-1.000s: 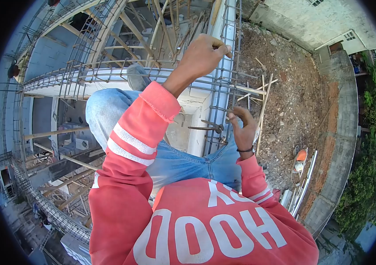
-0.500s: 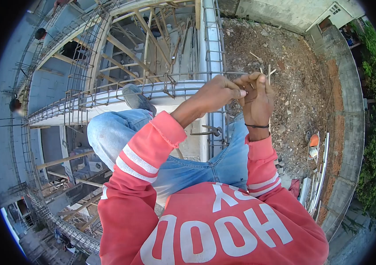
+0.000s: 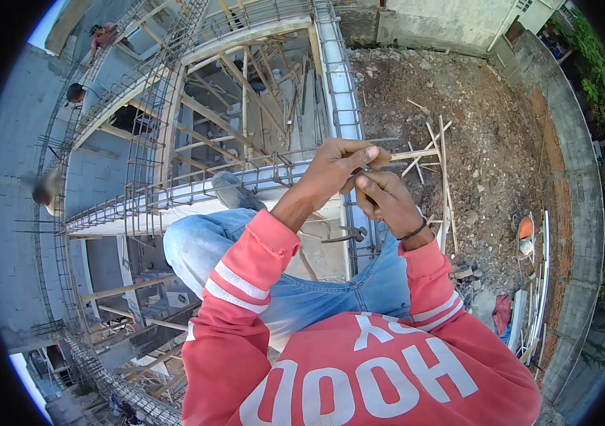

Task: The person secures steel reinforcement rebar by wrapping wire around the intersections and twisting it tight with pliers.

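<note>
My left hand (image 3: 336, 169) is closed in a pinch, its thumb pressed against its fingers above the rebar cage (image 3: 346, 106). Right beside and slightly below it, my right hand (image 3: 385, 201), with a dark band at the wrist, is also pinched shut. Whatever lies between the fingertips is too small to make out. Below the hands, a pair of pincers (image 3: 352, 233) rests on the cage between my legs in blue jeans (image 3: 206, 241). A rebar end (image 3: 386, 140) sticks out to the right just above my fingers.
More rebar (image 3: 174, 195) runs left along a white beam. Wooden props (image 3: 245, 78) stand below on the left. To the right, a wooden frame (image 3: 446, 184) stands over rubble ground (image 3: 487, 156) bounded by a wall (image 3: 579, 213). Another person (image 3: 75, 94) is at far left.
Both hands have come lower in view and closer together. My right hand has turned from upright to pinching beside the left. The view has shifted, showing more of the wooden frame.
</note>
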